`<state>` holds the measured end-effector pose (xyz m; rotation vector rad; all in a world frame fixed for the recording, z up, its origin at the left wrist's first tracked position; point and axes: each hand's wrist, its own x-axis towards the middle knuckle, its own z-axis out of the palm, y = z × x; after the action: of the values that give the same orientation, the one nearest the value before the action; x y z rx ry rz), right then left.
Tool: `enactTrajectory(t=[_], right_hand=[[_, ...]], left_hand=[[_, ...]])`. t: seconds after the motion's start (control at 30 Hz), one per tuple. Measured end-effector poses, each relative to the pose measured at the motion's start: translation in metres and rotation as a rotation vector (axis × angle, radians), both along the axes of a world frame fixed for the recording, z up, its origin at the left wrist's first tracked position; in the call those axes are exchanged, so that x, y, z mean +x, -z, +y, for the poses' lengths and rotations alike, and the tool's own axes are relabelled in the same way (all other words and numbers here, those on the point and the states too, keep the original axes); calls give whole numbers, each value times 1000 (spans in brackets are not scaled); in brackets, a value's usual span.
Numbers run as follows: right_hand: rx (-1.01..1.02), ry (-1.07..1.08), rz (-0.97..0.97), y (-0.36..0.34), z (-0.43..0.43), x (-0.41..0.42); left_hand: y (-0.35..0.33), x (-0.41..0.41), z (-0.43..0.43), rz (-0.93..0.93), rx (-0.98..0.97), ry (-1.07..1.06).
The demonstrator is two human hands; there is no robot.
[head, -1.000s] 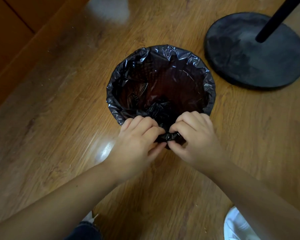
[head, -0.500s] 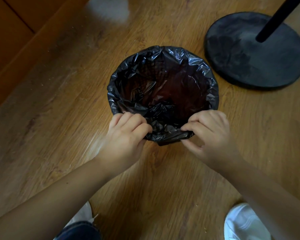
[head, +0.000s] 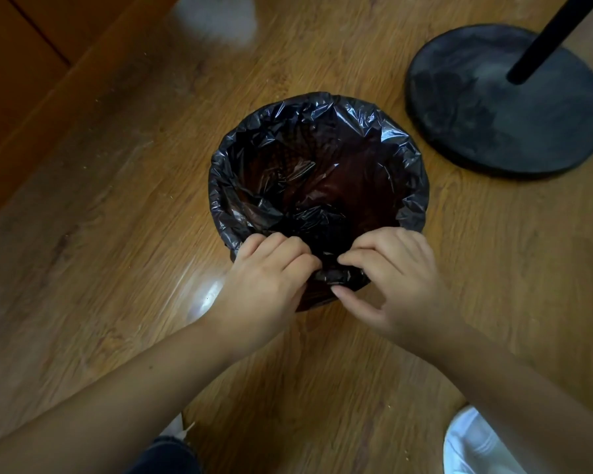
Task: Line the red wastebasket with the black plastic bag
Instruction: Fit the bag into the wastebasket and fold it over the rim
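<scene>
The red wastebasket (head: 317, 297) stands on the wooden floor, and only a dark red strip of its near wall shows below the plastic. The black plastic bag (head: 322, 165) sits inside it, its edge folded over the rim all the way round. My left hand (head: 267, 278) grips the bag's edge at the near rim with curled fingers. My right hand (head: 391, 278) pinches the same bunched edge just to the right, thumb under and fingers over. A small gap of crumpled plastic separates the two hands.
A black round stand base (head: 507, 100) with a black pole (head: 548, 39) sits on the floor at the upper right, close to the basket. A wooden cabinet (head: 24, 73) runs along the upper left. White shoes (head: 476, 446) show at the bottom edge.
One second ago the hands met at the near rim, then spread apart along it. Now they have come back close together on the bunched edge.
</scene>
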<state>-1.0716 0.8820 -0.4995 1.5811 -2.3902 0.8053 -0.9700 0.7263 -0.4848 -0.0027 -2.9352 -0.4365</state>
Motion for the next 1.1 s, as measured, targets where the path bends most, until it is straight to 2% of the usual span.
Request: enactTrajectory(t=[0.2,0.43,0.6,0.77,0.83,0.93,1.1], right_hand=[[26,0,43,1,11,-17],[40,60,8,1,-5,-11],[54,119,-10,0,-5,-11],[67,135,-20,-3,-7,-13],[63,132,-13,-4,-9,-12],[82,120,6,-4,-13,-10],[103,103,28,-4,-17,-8]], left_hand=[[2,4,-6,30,14,-27],[6,7,-18,86,-12,-66],[2,17,-15,151,54,-264],[-3,14,-14,145,588,-703],[1,11,-17,101,832,-807],[4,8,-19,57,1245,-868],[0,12,-22,51,1621,-809]])
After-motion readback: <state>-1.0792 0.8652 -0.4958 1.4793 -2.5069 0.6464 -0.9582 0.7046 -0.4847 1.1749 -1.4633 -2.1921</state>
